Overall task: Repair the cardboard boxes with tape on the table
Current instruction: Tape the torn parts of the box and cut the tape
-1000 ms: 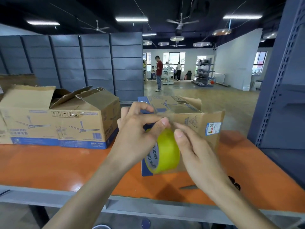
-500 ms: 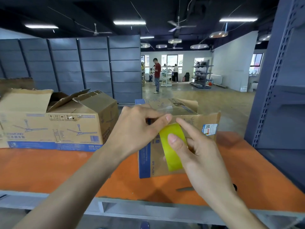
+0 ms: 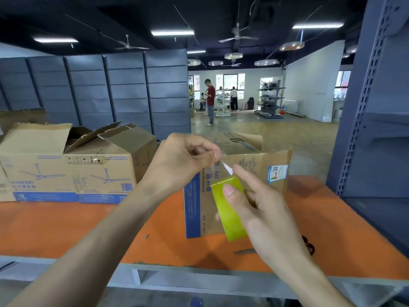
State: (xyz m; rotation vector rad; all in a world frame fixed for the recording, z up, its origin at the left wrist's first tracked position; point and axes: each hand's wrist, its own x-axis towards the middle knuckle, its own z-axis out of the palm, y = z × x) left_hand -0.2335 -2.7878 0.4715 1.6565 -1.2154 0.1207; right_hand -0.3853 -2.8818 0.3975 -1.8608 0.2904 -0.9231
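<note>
1. The right hand (image 3: pixel 261 209) grips the yellow-green roll of tape (image 3: pixel 230 209), thumb flat on its face, other fingers curled behind; the left hand (image 3: pixel 183 160) seems to pinch the thin clear tape end (image 3: pixel 226 167) between thumb and forefinger, though glare blurs the strip
2. Both are held up in front of the small open brown cardboard box (image 3: pixel 250 158) on the orange table (image 3: pixel 66 222)
3. Risks: the narrow tab could tear or slip and re-stick to the roll; a drawn strip could fold onto itself

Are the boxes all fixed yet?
Only starting. Done: the tape's end is peeled loose. In hand: the right hand holds the tape roll while the left hand pinches its end. Left: the small box and the big box both stand open, with no fresh tape visible.
</note>
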